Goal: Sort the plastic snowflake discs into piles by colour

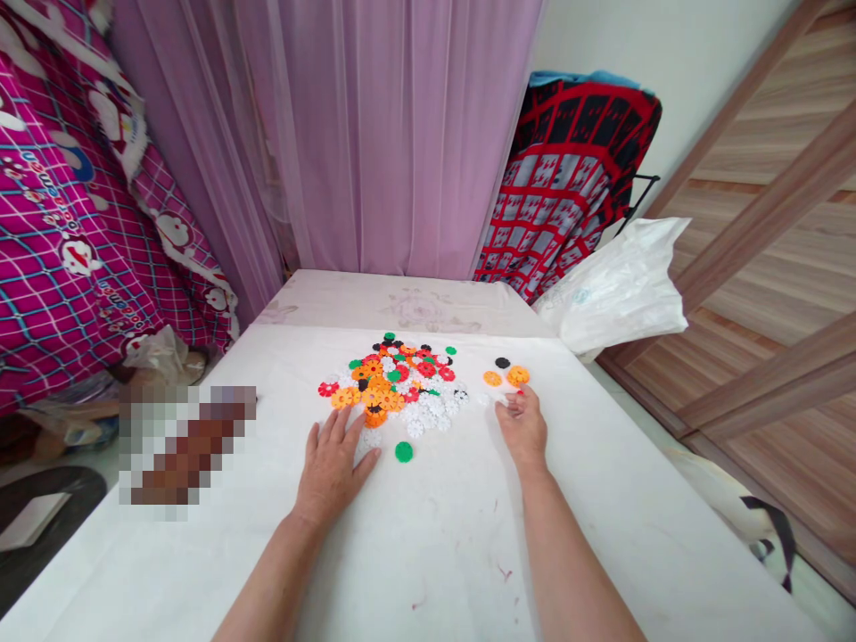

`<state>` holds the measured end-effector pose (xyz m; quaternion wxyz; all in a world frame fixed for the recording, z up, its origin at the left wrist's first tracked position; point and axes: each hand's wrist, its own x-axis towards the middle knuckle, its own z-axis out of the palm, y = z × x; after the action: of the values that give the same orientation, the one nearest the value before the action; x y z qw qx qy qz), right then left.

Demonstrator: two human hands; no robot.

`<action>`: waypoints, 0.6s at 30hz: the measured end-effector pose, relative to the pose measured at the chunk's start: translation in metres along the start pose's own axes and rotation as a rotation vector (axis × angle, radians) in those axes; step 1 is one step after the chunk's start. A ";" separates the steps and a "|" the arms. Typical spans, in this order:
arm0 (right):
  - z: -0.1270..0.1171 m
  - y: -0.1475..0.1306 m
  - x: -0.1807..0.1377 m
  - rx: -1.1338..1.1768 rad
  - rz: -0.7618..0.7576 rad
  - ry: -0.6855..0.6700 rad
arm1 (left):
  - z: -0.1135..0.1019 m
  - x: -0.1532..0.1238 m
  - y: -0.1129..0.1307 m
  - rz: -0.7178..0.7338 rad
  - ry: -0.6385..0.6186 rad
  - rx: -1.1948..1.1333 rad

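Observation:
A heap of small flower-shaped plastic discs (394, 379) in orange, red, green, black and white lies in the middle of the white table (428, 535). My left hand (333, 464) rests flat and open on the table, its fingertips touching the heap's near edge. One green disc (403, 452) lies alone just to the right of that hand. My right hand (522, 426) sits to the right of the heap with fingers curled together; whether it holds a small piece I cannot make out. Beyond its fingertips lie two orange discs (516, 375) and a black disc (502, 363).
A white plastic bag (619, 290) sits at the table's far right corner. Behind it stands a red and black patterned cloth (568, 187). Pink curtains (374, 134) hang at the back, pink bedding (67, 250) at the left, and wooden panels (769, 267) at the right.

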<state>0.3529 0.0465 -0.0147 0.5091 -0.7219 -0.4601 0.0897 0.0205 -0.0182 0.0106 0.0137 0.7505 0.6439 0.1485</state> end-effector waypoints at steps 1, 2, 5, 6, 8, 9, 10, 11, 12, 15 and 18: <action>0.000 0.000 0.000 -0.003 -0.003 -0.006 | 0.000 0.000 0.000 -0.001 0.002 -0.001; 0.000 -0.001 0.000 -0.006 -0.007 -0.016 | 0.001 0.000 0.000 0.000 0.005 0.000; 0.004 -0.007 -0.002 -0.007 -0.027 -0.069 | 0.001 0.000 0.000 0.004 0.013 0.002; 0.007 -0.010 -0.003 -0.003 -0.043 -0.093 | 0.000 0.000 0.000 0.004 0.010 0.004; 0.014 -0.018 -0.006 0.005 -0.089 -0.149 | -0.001 0.001 0.000 0.002 -0.006 0.011; 0.018 -0.022 -0.008 0.004 -0.115 -0.173 | -0.001 0.001 0.001 0.000 -0.015 0.015; 0.022 -0.026 -0.009 -0.002 -0.139 -0.193 | -0.002 0.001 0.001 -0.001 -0.021 0.019; 0.024 -0.028 -0.010 -0.014 -0.155 -0.203 | -0.002 0.000 0.001 -0.001 -0.023 0.021; 0.025 -0.029 -0.010 -0.030 -0.160 -0.201 | -0.003 0.000 0.001 -0.001 -0.021 0.022; 0.021 -0.025 -0.006 -0.078 -0.115 -0.122 | -0.003 0.000 0.001 0.004 -0.015 0.021; 0.010 -0.017 -0.001 -0.109 -0.019 -0.028 | -0.003 0.000 0.001 0.008 -0.018 0.023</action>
<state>0.3362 0.0534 -0.0055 0.4633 -0.7429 -0.4781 0.0700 0.0209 -0.0188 0.0133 0.0105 0.7545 0.6424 0.1344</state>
